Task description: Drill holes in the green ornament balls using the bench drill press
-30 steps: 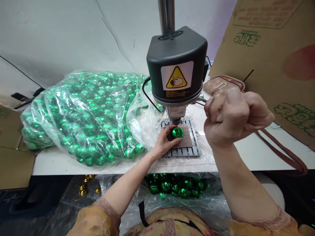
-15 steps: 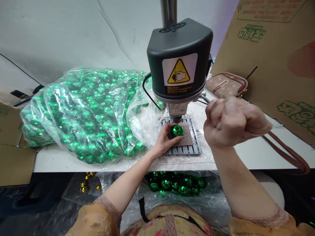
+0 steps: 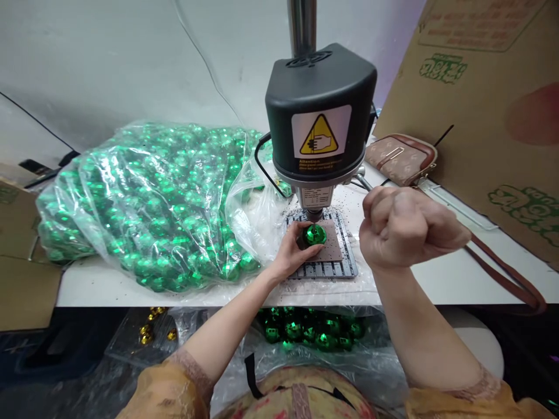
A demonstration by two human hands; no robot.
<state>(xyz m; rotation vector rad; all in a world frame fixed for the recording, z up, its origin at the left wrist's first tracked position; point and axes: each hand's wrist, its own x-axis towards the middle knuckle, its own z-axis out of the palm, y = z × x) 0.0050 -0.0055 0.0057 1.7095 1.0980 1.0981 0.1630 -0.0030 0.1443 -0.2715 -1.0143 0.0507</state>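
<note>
A shiny green faceted ball [image 3: 315, 234] rests on a brown board on the slotted base [image 3: 349, 265] of a small bench drill press [image 3: 321, 116]. My left hand [image 3: 293, 247] pinches the ball between thumb and fingers from the left side. Right above the ball is the drill chuck [image 3: 314, 214], its bit meeting the ball's top; how deep it goes I cannot tell. On the right, my right hand [image 3: 406, 227] is closed in a fist around the end of the press's feed lever [image 3: 363, 179]; the grip itself is hidden inside the fist.
A large clear bag of green balls [image 3: 161, 203] fills the table's left side. More green balls [image 3: 305, 331] lie in plastic below the table edge, with several gold balls [image 3: 146, 334] to the left. A patterned purse [image 3: 399, 157] and a cardboard box [image 3: 480, 116] stand right. Dark shavings dot the base.
The press head and my right fist appear slightly lower in view, while the whole view has shifted a little. My left hand keeps its hold on the ball.
</note>
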